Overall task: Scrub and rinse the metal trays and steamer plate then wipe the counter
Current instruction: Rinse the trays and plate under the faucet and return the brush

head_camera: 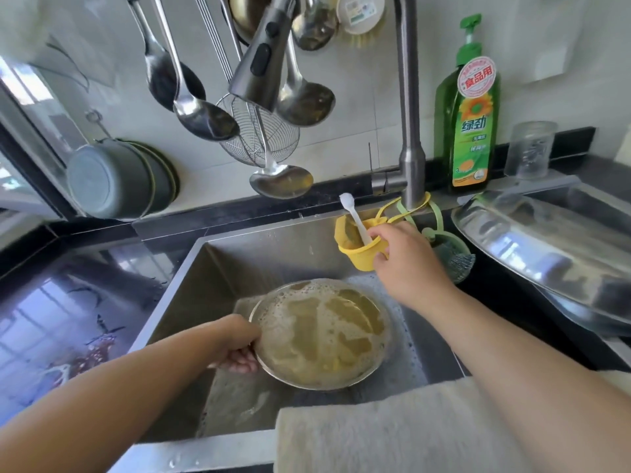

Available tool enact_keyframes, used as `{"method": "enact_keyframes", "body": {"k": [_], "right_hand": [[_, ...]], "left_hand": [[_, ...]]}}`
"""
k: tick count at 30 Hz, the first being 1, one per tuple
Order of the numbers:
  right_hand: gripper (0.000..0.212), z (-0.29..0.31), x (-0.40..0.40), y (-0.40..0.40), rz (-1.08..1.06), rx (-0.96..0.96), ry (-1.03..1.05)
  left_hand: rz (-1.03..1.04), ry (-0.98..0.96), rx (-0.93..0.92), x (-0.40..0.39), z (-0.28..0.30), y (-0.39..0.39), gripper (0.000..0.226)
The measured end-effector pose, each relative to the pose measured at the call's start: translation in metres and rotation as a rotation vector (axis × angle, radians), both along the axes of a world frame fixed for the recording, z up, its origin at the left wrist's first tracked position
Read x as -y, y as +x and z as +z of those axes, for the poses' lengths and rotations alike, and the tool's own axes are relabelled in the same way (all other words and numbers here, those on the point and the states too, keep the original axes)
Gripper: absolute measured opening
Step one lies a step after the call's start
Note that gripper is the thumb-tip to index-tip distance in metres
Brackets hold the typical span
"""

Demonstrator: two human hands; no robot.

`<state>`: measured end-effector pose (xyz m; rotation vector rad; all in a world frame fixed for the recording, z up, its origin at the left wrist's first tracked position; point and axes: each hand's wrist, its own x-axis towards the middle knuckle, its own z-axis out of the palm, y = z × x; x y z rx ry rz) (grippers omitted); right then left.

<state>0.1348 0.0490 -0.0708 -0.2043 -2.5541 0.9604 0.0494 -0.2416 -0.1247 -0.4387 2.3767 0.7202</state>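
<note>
My left hand (239,349) has its grip closed on the left rim of the round metal tray (319,332), fingers curled under the edge, thumb side on top. The tray sits low in the sink (239,261), tilted a bit, its inside covered in soap foam with yellowish patches showing through. My right hand (406,261) is up at the far right corner of the sink, at the yellow holder (355,254) that hangs from the faucet (409,131). Fingers are bent at the holder's rim beside the white brush (355,216) standing in it. Can't tell if they pinch the brush, the holder or nothing.

Handling, my guess: the tray is thin stiff steel, light, and slick with suds, so a rim pinch may slip. Best to keep fingers hooked under the lip and brace it against the sink floor while scrubbing. No fragility worry, but the edge could be sharp-ish.

A green holder with a steel scourer (457,264) hangs just right of the yellow one. A big metal lid or tray (546,240) rests upturned on the right, over the second basin. A green dish soap bottle (473,124) and a glass jar (529,151) stand on the far tabletop (587,165). A cloth (392,435) drapes over the near sink edge. Ladles and a wire skimmer (263,138) hang on the wall.

Step looks like: fetching a scrub tool, tray soaped but not rinsed.
</note>
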Motion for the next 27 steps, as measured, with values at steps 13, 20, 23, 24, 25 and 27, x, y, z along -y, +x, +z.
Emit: {"method": "enact_keyframes", "body": {"k": [13, 20, 23, 24, 25, 27], "right_hand": [[0.036, 0.023, 0.005, 0.014, -0.067, -0.004, 0.038], [0.034, 0.093, -0.011, -0.073, -0.193, 0.223, 0.306], [0.023, 0.104, -0.016, -0.106, -0.255, 0.337, 0.147], [0.021, 0.101, -0.013, -0.115, -0.224, 0.397, 0.079], [0.022, 0.097, -0.010, -0.123, -0.179, 0.424, 0.057], [0.025, 0.091, -0.007, -0.126, -0.122, 0.448, 0.069]], "left_hand": [[-0.136, 0.081, -0.448, -0.003, 0.069, 0.006, 0.016], [-0.389, -0.198, -0.761, 0.004, 0.145, 0.019, 0.016], [-0.335, -0.193, -0.823, 0.019, 0.169, 0.015, 0.018], [-0.316, -0.156, -0.832, 0.024, 0.173, 0.012, 0.018], [-0.287, -0.091, -0.837, 0.030, 0.175, 0.007, 0.019], [-0.209, 0.064, -0.819, 0.041, 0.174, -0.003, 0.019]]}}
